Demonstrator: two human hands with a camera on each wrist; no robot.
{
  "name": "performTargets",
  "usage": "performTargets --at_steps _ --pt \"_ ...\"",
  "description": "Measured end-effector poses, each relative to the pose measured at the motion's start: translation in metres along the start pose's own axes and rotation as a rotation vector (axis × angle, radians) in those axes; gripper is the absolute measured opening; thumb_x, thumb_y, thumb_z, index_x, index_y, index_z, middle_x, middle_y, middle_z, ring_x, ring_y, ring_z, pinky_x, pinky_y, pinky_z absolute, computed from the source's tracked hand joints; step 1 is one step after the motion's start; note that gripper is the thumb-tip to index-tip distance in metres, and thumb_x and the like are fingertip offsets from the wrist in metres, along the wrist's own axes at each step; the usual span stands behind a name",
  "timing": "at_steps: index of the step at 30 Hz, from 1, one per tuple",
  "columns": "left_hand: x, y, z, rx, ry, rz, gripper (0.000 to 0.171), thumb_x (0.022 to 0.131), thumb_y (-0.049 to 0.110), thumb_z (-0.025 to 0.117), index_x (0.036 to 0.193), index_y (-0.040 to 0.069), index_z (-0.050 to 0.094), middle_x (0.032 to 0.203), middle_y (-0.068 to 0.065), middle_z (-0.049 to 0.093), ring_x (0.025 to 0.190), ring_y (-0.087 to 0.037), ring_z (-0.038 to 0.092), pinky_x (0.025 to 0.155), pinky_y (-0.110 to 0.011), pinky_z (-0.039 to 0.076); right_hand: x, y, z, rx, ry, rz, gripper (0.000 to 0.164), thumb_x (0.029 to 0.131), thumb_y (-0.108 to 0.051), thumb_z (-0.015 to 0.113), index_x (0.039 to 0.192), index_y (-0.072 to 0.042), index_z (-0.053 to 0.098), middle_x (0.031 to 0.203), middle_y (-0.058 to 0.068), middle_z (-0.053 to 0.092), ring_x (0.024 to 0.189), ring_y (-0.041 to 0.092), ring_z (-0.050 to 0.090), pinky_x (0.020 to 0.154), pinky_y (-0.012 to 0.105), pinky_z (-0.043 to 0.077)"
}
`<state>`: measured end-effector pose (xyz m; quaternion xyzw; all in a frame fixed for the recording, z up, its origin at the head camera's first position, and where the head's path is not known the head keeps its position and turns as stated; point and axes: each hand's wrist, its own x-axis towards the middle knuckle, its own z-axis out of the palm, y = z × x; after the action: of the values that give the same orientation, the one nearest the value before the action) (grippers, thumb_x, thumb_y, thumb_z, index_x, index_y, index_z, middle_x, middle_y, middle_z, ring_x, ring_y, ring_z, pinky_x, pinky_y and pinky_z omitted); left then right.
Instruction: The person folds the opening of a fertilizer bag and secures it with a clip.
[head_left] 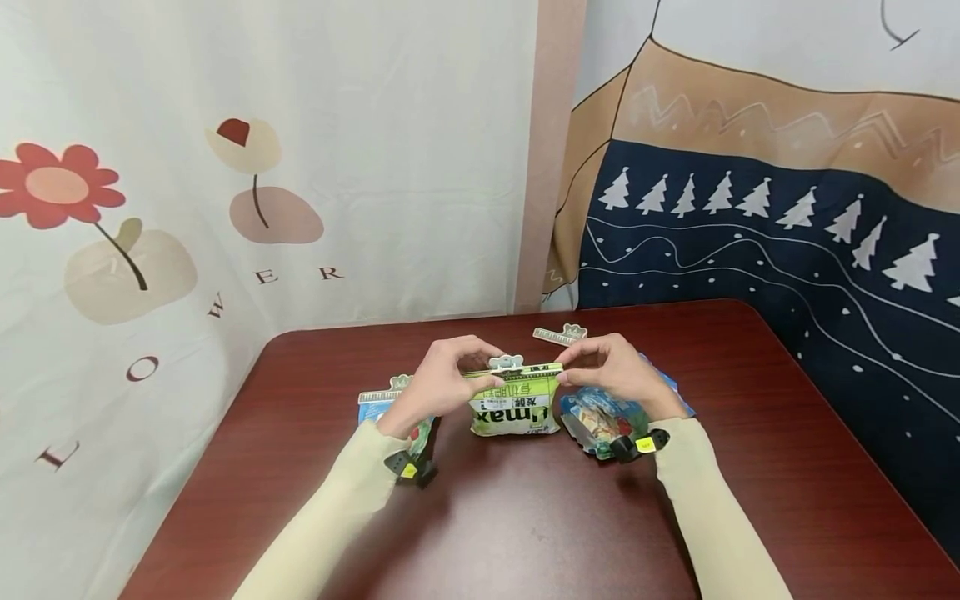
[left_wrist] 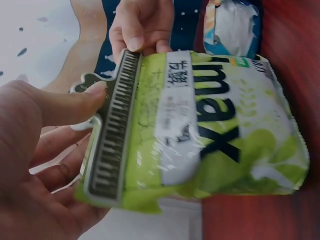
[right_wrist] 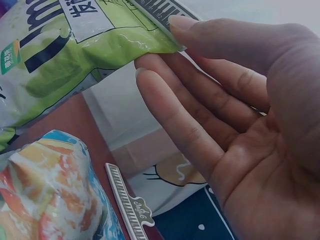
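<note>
A green and white bag (head_left: 517, 410) with "max" lettering stands between the two hands, its top edge held in a long bag clip (left_wrist: 116, 127) with a piano-key pattern. My left hand (head_left: 448, 379) pinches the clip, thumb on its raised handle (left_wrist: 92, 90) and fingers behind. At the opposite end, my right hand (head_left: 617, 371) pinches the clip's end and the bag's top corner between thumb and fingertips. In the right wrist view the thumb (right_wrist: 210, 37) lies over the clip's end, with the fingers spread behind the bag.
A blue bag with a similar clip (head_left: 386, 396) lies by the left wrist. Another blue, colourful bag (head_left: 600, 417) sits under the right hand. One loose piano-key clip (head_left: 561, 335) rests near the back edge of the red-brown table (head_left: 517, 517). Printed curtains (head_left: 420, 167) hang behind.
</note>
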<state>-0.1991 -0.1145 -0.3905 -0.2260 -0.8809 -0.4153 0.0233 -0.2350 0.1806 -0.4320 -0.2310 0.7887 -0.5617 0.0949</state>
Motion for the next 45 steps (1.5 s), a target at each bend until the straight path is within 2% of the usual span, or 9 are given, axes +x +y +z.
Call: performTargets --at_steps 3,7,12,16,25,29,33,38,45 --pt "-0.007 -0.009 -0.001 -0.040 0.030 -0.026 0.028 0.083 0.017 0.086 0.109 0.021 0.077 0.095 0.004 0.075 0.089 -0.009 0.073 0.086 -0.034 0.058 0.000 0.000 0.001 -0.002 0.007 0.003 0.021 0.087 -0.015 0.082 0.106 -0.005 0.077 0.100 0.015 0.077 0.083 0.018 0.072 0.075 0.029 0.060" --pt "-0.018 -0.021 0.000 -0.100 0.079 -0.098 0.025 0.084 0.016 0.085 0.106 0.023 0.078 0.101 0.003 0.078 0.089 -0.013 0.074 0.079 -0.029 0.058 0.000 0.002 0.001 0.008 0.005 -0.003 0.022 0.088 -0.014 0.082 0.107 -0.004 0.077 0.101 0.017 0.077 0.082 0.017 0.072 0.076 0.028 0.061" --pt "-0.030 -0.034 0.002 -0.249 0.149 -0.227 0.019 0.085 0.017 0.084 0.103 0.021 0.078 0.101 -0.002 0.079 0.092 -0.019 0.075 0.077 -0.029 0.057 -0.001 0.003 0.000 0.041 -0.006 -0.019 0.022 0.088 -0.012 0.081 0.107 -0.003 0.076 0.100 0.017 0.077 0.083 0.017 0.073 0.077 0.031 0.062" --pt "-0.035 -0.040 0.005 -0.352 0.199 -0.277 0.018 0.085 0.016 0.085 0.102 0.015 0.079 0.099 -0.004 0.079 0.094 -0.013 0.075 0.081 -0.027 0.057 -0.001 0.004 0.001 0.054 0.001 -0.028 0.021 0.088 -0.012 0.081 0.106 -0.002 0.077 0.097 0.014 0.078 0.082 0.022 0.075 0.077 0.036 0.063" --pt "-0.030 -0.040 0.007 -0.273 0.300 -0.291 0.014 0.084 0.014 0.085 0.097 0.017 0.082 0.088 -0.002 0.080 0.076 -0.016 0.069 0.062 -0.022 0.045 0.000 0.002 0.005 0.065 0.056 -0.033 0.020 0.089 -0.012 0.080 0.105 0.000 0.078 0.093 0.014 0.078 0.080 0.026 0.078 0.077 0.039 0.064" --pt "-0.027 -0.042 0.002 -0.239 0.300 -0.299 0.011 0.085 0.013 0.084 0.096 0.015 0.082 0.088 -0.005 0.080 0.072 -0.014 0.070 0.060 -0.023 0.050 0.003 0.000 0.009 0.066 0.063 -0.026 0.021 0.089 -0.015 0.081 0.105 -0.002 0.078 0.094 0.016 0.078 0.080 0.033 0.077 0.076 0.045 0.064" --pt "-0.023 -0.046 -0.004 -0.297 0.267 -0.310 0.012 0.087 0.008 0.081 0.098 0.008 0.081 0.092 -0.013 0.080 0.075 -0.027 0.077 0.070 -0.039 0.063 0.007 -0.002 0.014 0.049 0.072 0.022 0.020 0.090 -0.019 0.081 0.105 -0.006 0.079 0.093 0.015 0.079 0.080 0.031 0.078 0.075 0.042 0.064" --pt "-0.018 -0.049 -0.009 -0.330 0.201 -0.349 0.014 0.088 0.007 0.080 0.102 0.004 0.080 0.093 -0.016 0.079 0.080 -0.042 0.076 0.078 -0.051 0.062 0.012 -0.002 0.019 0.059 0.077 0.091 0.019 0.091 -0.013 0.079 0.105 -0.001 0.077 0.092 0.015 0.078 0.079 0.030 0.078 0.073 0.041 0.064" --pt "-0.009 -0.053 -0.016 -0.299 0.112 -0.436 0.017 0.090 0.010 0.079 0.105 0.003 0.079 0.092 -0.017 0.079 0.082 -0.039 0.077 0.079 -0.051 0.062 0.021 -0.003 0.022 0.074 0.039 0.219 0.023 0.091 -0.013 0.078 0.107 0.003 0.074 0.092 0.018 0.078 0.086 0.040 0.077 0.075 0.045 0.064"
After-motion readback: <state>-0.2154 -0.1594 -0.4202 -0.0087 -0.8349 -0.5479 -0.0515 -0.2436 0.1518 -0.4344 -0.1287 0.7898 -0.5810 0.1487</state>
